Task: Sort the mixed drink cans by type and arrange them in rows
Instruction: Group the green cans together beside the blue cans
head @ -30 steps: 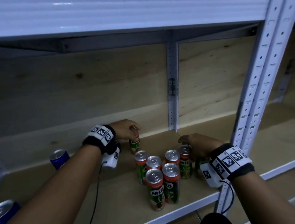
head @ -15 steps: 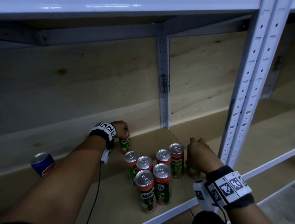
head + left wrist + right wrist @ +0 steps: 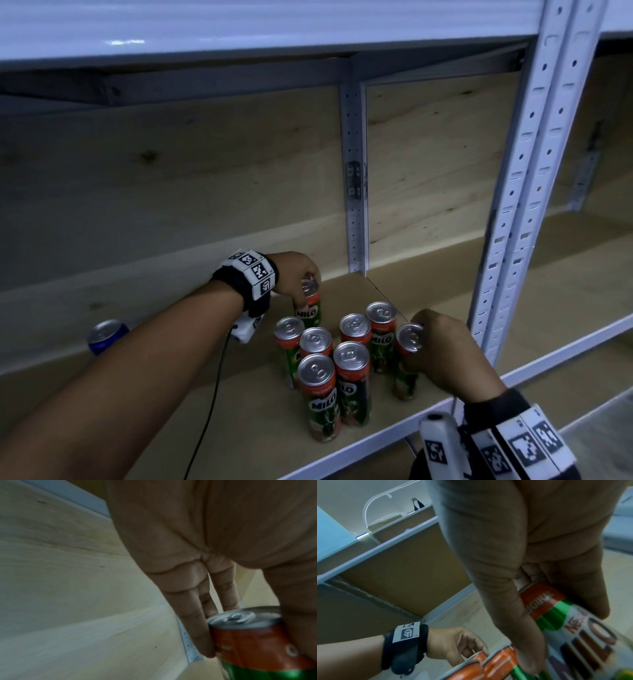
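Note:
Several green-and-orange Milo cans (image 3: 351,378) stand clustered on the wooden shelf (image 3: 239,404) near its front edge. My left hand (image 3: 301,281) grips the top of one more Milo can (image 3: 310,308) just behind the cluster; the left wrist view shows fingers (image 3: 199,635) and thumb curled around that can (image 3: 248,639). My right hand (image 3: 442,346) grips a Milo can (image 3: 409,342) at the cluster's right side, tilted a little; the right wrist view shows that can (image 3: 565,615) held between thumb and fingers. A blue can (image 3: 106,335) stands alone far left.
A white perforated upright (image 3: 524,205) rises right of my right hand, and another post (image 3: 356,178) stands at the back wall. The upper shelf (image 3: 239,31) hangs low overhead. Bare wood lies between the blue can and the cluster.
My right hand has shifted its can in closer to the cluster's right side, top now showing. My left hand still holds the back can. The head view has shifted slightly.

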